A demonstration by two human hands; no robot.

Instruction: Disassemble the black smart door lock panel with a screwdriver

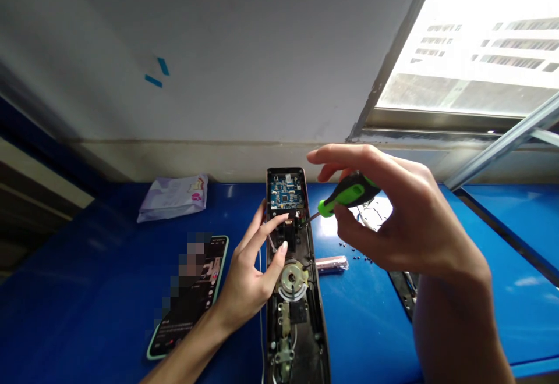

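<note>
A long black device housing (312, 337) lies lengthwise before me with its inside exposed. At its far end sits a blue circuit board (286, 191), and a round metal speaker-like part (292, 279) is nearer to me. My left hand (253, 262) rests over the housing's left edge, index finger and thumb spread apart and touching the inside below the board. My right hand (402, 215) is closed on the green and black handle of a screwdriver (349, 192). The screwdriver tilts down to the left, its tip at the housing's right inner edge; the exact contact is too small to tell.
Left on the blue table (96, 297) lie a phone (192, 302) with a lit screen and a pale purple packet (174, 198). Right of the housing are a pinkish wrapped bundle (332, 265), several small dark screws (356, 253) and a black part (402, 291) partly behind my right arm.
</note>
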